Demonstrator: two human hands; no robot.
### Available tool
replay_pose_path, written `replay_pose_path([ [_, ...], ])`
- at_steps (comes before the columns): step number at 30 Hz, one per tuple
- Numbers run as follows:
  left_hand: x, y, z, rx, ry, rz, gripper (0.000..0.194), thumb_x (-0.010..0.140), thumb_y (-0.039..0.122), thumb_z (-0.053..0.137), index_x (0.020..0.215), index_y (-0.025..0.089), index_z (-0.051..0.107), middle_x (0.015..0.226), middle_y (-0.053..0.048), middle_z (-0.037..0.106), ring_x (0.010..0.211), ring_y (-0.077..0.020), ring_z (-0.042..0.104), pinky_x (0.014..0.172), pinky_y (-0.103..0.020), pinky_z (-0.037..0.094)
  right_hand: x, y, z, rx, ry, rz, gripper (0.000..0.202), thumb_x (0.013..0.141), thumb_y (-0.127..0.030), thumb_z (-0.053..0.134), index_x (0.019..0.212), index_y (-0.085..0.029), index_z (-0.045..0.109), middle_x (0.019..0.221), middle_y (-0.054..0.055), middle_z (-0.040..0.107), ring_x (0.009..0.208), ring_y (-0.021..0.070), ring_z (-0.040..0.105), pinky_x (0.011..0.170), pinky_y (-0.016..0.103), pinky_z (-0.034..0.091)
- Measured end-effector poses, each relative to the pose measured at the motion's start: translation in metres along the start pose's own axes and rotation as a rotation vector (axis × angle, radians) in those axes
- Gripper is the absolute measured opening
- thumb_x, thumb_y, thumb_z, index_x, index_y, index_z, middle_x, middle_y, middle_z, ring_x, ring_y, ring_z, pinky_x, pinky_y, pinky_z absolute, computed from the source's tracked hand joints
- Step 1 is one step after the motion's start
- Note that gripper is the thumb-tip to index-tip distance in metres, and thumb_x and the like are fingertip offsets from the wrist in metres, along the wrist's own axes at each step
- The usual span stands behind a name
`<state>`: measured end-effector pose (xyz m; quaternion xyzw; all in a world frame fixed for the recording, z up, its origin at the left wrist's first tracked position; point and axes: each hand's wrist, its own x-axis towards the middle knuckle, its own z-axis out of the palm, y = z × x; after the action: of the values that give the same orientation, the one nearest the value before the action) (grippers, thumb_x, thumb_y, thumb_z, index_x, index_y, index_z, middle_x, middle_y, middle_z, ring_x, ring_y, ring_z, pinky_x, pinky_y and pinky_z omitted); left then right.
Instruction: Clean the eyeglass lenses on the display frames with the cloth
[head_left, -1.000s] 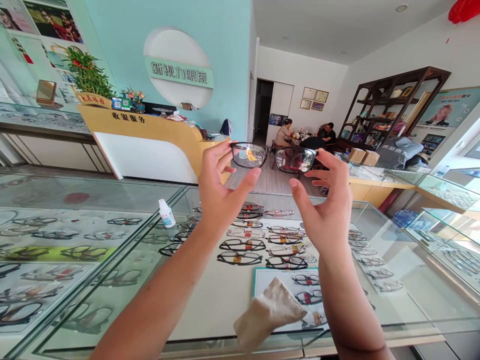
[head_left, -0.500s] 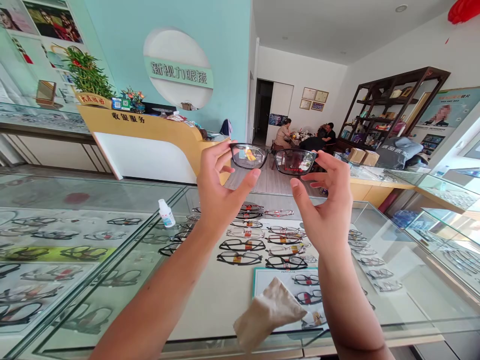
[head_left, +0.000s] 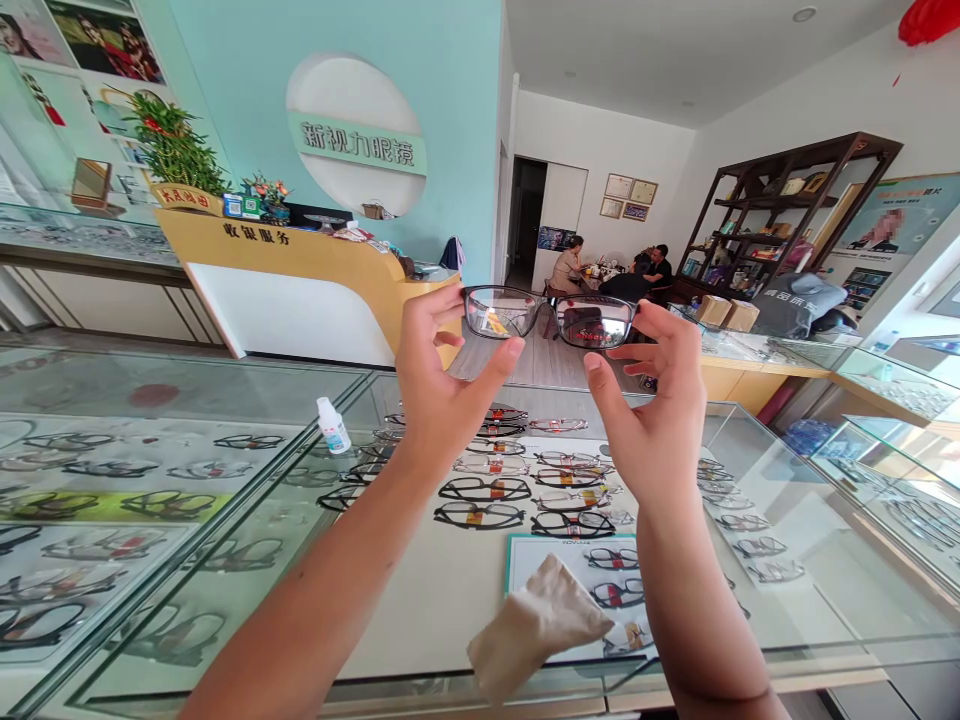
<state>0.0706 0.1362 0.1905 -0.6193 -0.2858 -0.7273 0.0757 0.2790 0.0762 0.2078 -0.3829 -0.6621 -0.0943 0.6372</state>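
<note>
Black-framed glasses (head_left: pixel 549 318) are held up in front of me above the glass display case, their lenses facing me. Fingers of my left hand (head_left: pixel 454 375) grip the left end of the frame, the thumb below the lens. At the right end, my right hand (head_left: pixel 651 390) holds the frame the same way. A red mark shows on the right lens. Below, a beige cloth (head_left: pixel 538 630) lies crumpled on the glass top. A small white bottle (head_left: pixel 332 428) stands upright on the case, left of my left hand.
Inside the glass case (head_left: pixel 420 600) lie rows of glasses. A curved yellow-and-white counter (head_left: pixel 292 300) stands beyond at the left. Several people (head_left: pixel 568 268) sit at a table at the back. More glass cases (head_left: pixel 900 480) and boxes (head_left: pixel 727 313) are at the right.
The glasses have tilted slightly between my hands, and the reflections and red mark on the lenses have shifted. Both hands keep their hold, almost in the same place.
</note>
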Motion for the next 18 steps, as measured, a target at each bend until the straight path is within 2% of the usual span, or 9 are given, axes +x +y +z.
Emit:
replay_pose_path([
  [7,0.0,0.008,-0.001,0.074,0.087,0.13,0.078,0.079,0.063,0.094,0.141,0.032,0.058,0.135,-0.011,0.068,0.122,-0.032,0.069,0.085,-0.045,0.057,0.001,0.0,0.002,-0.026,-0.04,0.085,0.058,0.098,-0.04,0.075,0.149,-0.03,0.048,0.144,0.016,0.07,0.103,0.0287,0.077,0.087,0.053,0.066],
  [13,-0.003,0.012,-0.002,0.141,0.111,0.141,0.089,0.071,0.072,0.096,0.141,0.032,0.059,0.135,-0.013,0.065,0.127,-0.0359,0.065,0.091,-0.05,0.059,0.001,0.005,0.005,-0.044,-0.068,0.102,0.061,0.096,-0.045,0.077,0.147,-0.029,0.047,0.142,0.016,0.071,0.105,0.0294,0.075,0.088,0.053,0.065],
  [18,-0.004,0.011,-0.002,0.165,0.113,0.145,0.089,0.07,0.07,0.097,0.141,0.032,0.059,0.136,-0.012,0.065,0.127,-0.0362,0.065,0.093,-0.052,0.059,0.001,0.006,0.005,-0.041,-0.066,0.092,0.061,0.096,-0.044,0.077,0.147,-0.03,0.047,0.14,0.016,0.072,0.105,0.0314,0.077,0.086,0.053,0.065],
])
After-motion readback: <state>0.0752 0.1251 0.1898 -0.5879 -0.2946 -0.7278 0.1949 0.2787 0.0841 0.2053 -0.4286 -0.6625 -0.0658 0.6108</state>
